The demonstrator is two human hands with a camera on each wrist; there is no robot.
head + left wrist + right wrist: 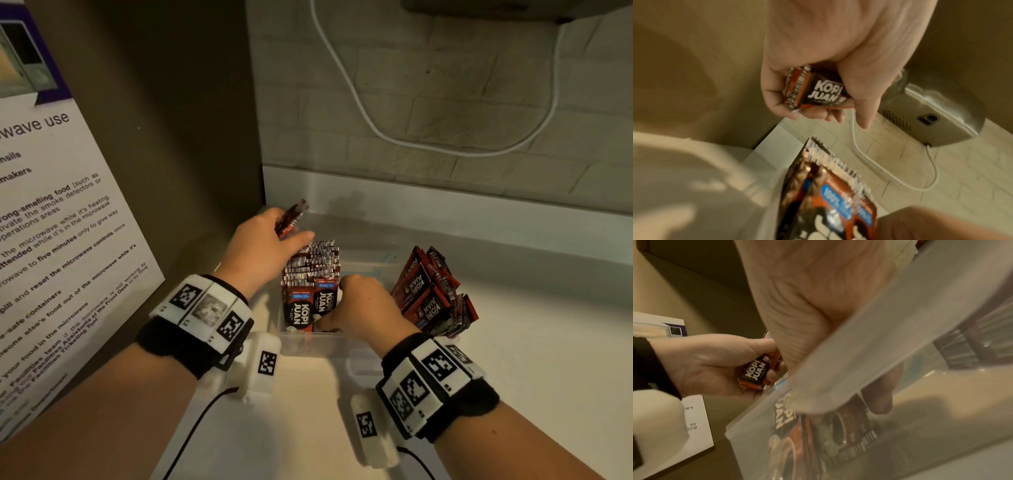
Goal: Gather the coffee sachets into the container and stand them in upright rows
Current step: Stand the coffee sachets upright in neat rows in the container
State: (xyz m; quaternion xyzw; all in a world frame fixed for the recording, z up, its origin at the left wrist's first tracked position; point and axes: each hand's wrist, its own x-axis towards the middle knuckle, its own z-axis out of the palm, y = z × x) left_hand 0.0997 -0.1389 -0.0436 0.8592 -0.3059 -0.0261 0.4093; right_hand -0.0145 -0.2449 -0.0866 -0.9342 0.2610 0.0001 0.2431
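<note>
A clear plastic container point(308, 346) stands on the white counter. An upright row of red-and-black Kopi Juan sachets point(310, 274) fills its left side. My left hand point(291, 233) hovers over the far end of that row and grips a small bunch of sachets point(291, 217), also clear in the left wrist view point(818, 92). My right hand point(359, 308) reaches down inside the container at the row's near end, thumb against the front sachet. Through the container wall point(859, 345) one finger point(879, 399) points down; the others are hidden.
A loose heap of sachets point(431, 294) leans at the container's right side. A dark cabinet wall with a microwave notice point(51, 240) closes the left. A white cable point(376, 130) hangs on the tiled back wall beneath a metal appliance point(931, 120).
</note>
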